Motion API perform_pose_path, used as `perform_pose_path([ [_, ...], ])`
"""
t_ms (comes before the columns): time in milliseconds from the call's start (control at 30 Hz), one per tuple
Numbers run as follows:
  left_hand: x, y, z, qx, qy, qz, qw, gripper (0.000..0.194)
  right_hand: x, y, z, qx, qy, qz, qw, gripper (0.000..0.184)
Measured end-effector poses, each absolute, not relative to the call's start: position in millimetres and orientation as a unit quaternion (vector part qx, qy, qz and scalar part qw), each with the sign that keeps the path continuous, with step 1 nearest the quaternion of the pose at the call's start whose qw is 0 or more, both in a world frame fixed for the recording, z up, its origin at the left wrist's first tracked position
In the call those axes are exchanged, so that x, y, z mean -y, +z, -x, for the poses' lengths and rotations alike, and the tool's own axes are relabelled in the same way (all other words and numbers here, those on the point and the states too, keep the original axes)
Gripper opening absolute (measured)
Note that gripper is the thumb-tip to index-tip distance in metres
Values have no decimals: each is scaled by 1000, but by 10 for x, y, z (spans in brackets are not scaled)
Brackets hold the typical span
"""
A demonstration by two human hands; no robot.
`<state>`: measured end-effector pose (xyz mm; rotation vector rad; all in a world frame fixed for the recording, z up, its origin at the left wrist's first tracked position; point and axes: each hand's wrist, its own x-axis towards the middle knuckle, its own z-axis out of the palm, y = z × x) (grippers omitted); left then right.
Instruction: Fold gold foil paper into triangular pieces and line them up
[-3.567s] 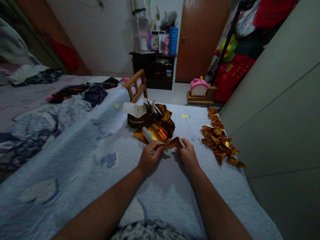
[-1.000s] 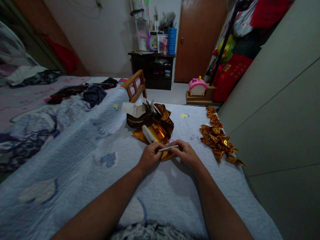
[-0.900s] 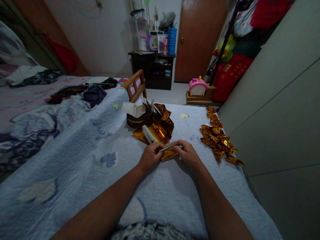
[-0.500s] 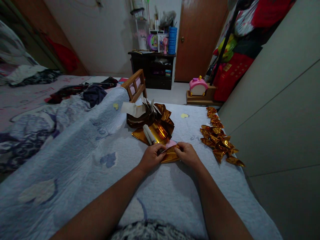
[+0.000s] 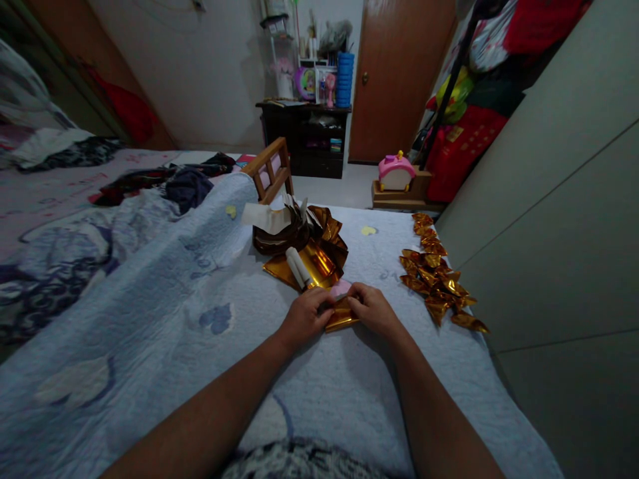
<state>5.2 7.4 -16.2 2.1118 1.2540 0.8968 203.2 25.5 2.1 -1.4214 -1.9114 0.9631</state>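
Observation:
A sheet of shiny gold foil paper, partly folded, lies on the bed between my hands. My left hand pinches its left side, fingers curled round the edge. At the right side, my right hand grips the same sheet, thumb on top. Just beyond my fingers shows a pink heart-shaped patch. More gold foil sheets lie in a loose stack past my left hand, with curled white-backed pieces on top. To the right is a pile of folded gold pieces.
A pale blue quilt covers the bed. A wooden rail stands at its far edge, beside a bundle of brown-and-white paper. Clothes lie to the left, and a pale cabinet borders the right side.
The foil between my hands has been folded over and tilted slightly, its near edge now lower. My fingers have shifted a little along it.

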Motion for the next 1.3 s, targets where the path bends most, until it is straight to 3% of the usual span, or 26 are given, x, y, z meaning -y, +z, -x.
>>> perform_pose_path([
  [167,-46,-155,-52,-459,322,-807,183,2,-248,16,-2018,742,323,543,224,12],
  [333,-31,-154,-63,-479,289,-820,123,12,-245,-14,-1988,745,303,555,212,12],
  [700,-22,-200,-85,-527,228,-812,109,11,-220,-51,-1933,737,265,584,213,10],
  [1300,-32,-177,-120,-566,194,-795,100,10,-187,-22,-1890,708,237,635,197,25],
])
